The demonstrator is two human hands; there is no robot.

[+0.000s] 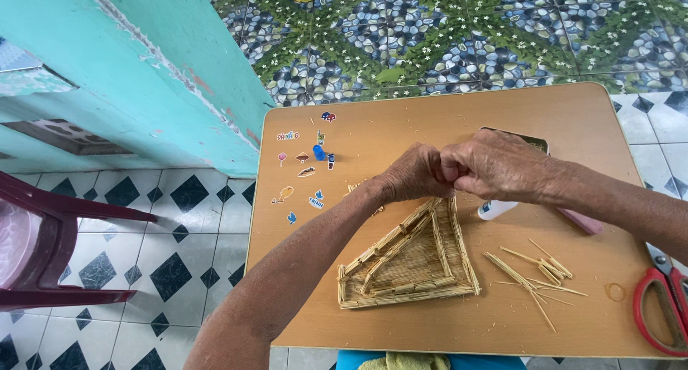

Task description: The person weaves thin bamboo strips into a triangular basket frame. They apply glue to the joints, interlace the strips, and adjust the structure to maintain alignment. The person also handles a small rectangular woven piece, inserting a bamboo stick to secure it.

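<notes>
**Hands meet at the peak of a stick-built triangle**

At the far left of the frame stands a maroon plastic chair on black-and-white diamond floor tiles, beside a turquoise wall. The wooden table carries cartoon stickers on its left part. At centre lies the triangular stick frame; the left hand and right hand are pinched shut together at its top corner. Loose sticks lie right of it, and red scissors at the right edge.
</notes>
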